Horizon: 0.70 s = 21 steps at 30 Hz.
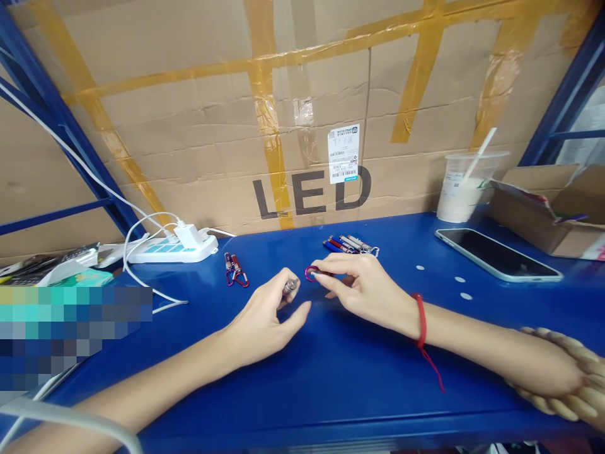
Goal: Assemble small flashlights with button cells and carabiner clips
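My left hand (259,315) is closed around a small silvery metal cylinder (290,287), whose end sticks out by the index finger; the thumb stands apart from it. Close by on the right, my right hand (363,284) pinches a pink-purple carabiner clip (309,273) between thumb and fingertips. The clip and the cylinder are apart. Beyond my left hand lie a purple keychain flashlight (229,260) and a red keychain flashlight (236,263), each with a carabiner. Behind my right hand is a row of several slim blue, red and silver flashlights (350,243), partly hidden by the hand.
On the blue tabletop (359,372), a white power strip (174,248) with cables lies at the left. To the right are a phone (496,253), a plastic cup (466,189) with a straw and an open cardboard box (543,208). A large taped carton (198,139) stands behind.
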### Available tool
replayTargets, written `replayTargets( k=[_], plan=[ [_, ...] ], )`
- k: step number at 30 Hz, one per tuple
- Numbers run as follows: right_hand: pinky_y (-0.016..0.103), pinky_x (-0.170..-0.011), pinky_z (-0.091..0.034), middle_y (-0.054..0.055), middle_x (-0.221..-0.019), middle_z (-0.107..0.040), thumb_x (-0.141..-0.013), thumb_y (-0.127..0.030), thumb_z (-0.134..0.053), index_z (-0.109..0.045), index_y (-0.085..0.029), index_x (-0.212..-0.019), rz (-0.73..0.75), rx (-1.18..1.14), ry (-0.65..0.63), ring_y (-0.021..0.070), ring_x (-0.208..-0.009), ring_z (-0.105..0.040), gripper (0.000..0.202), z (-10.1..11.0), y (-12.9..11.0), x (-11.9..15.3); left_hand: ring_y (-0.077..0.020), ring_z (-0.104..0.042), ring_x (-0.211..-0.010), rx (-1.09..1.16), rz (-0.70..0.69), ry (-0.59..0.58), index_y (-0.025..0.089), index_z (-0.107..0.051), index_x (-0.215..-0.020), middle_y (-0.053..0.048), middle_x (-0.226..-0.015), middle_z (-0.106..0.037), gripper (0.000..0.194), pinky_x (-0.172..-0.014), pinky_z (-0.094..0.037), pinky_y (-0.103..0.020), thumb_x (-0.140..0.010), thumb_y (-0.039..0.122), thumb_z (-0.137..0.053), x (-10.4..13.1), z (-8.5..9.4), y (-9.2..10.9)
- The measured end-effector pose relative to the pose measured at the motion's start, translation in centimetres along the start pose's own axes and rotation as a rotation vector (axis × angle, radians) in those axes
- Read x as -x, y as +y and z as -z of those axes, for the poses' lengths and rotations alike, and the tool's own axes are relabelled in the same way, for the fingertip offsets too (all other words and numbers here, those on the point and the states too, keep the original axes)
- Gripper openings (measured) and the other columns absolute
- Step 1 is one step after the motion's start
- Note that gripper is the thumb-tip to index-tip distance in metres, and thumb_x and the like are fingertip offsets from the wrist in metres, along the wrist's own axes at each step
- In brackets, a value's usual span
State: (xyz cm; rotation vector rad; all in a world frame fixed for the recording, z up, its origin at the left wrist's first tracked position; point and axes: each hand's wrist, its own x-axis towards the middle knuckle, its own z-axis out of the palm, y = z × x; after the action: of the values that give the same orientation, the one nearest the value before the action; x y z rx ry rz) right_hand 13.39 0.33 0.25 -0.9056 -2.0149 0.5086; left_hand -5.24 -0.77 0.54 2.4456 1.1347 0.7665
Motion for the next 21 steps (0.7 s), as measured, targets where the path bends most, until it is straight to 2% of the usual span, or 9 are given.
replayTargets(
  k=[4,6,9,14,21],
  plan=[
    [0.028,-0.071,-0.052,0.006,-0.086,-0.064,-0.089,-0.025,-0.049,-0.069,-0.017,-0.095,0.095,0.059,0.097,0.0164,-0.074,-0.062,0.023,-0.3,-0.6,0.3,-0.0103,-0.037,-0.058,-0.041,0.016,-0.080,0.022,-0.029,-0.076,0.004,-0.070,-0.039,0.017,-0.056,-0.035,-0.024,-0.082,0.025,-0.044,0.3,-0.8,0.3],
    [0.027,-0.069,-0.051,0.005,-0.081,-0.063,-0.089,-0.022,-0.048,-0.068,-0.016,-0.093,0.146,0.085,0.112,0.0149,-0.071,-0.061,0.022,-0.5,-0.9,0.4,-0.0123,-0.045,-0.062,-0.048,0.035,-0.091,0.021,-0.033,-0.083,0.001,-0.076,-0.046,0.012,-0.060,-0.039,-0.026,-0.082,0.026,-0.044,0.5,-1.1,0.5],
    [0.024,-0.063,-0.049,0.004,-0.074,-0.061,-0.088,-0.016,-0.047,-0.067,-0.014,-0.088,0.204,0.126,0.112,0.0133,-0.067,-0.058,0.020,-0.9,-1.1,0.6,-0.0166,-0.054,-0.073,-0.058,0.050,-0.082,0.020,-0.036,-0.094,-0.003,-0.087,-0.053,0.015,-0.065,-0.044,-0.030,-0.083,0.027,-0.044,0.7,-1.4,0.7],
    [0.023,-0.063,-0.047,0.003,-0.071,-0.059,-0.089,-0.013,-0.046,-0.067,-0.014,-0.085,0.161,0.151,0.090,0.0125,-0.065,-0.057,0.022,-1.0,-1.6,0.7,-0.0195,-0.058,-0.077,-0.084,0.085,-0.019,0.019,-0.036,-0.099,-0.005,-0.089,-0.055,0.020,-0.068,-0.047,-0.033,-0.082,0.027,-0.044,0.9,-2.0,0.6],
    [0.021,-0.056,-0.041,0.002,-0.066,-0.058,-0.087,-0.009,-0.048,-0.066,-0.013,-0.081,0.159,0.213,0.067,0.0111,-0.061,-0.053,0.019,-0.9,-2.1,0.5,-0.0191,-0.058,-0.074,-0.060,0.147,0.034,0.021,-0.034,-0.092,-0.003,-0.084,-0.054,0.015,-0.063,-0.046,-0.032,-0.082,0.027,-0.043,0.8,-2.2,0.8]
  ],
)
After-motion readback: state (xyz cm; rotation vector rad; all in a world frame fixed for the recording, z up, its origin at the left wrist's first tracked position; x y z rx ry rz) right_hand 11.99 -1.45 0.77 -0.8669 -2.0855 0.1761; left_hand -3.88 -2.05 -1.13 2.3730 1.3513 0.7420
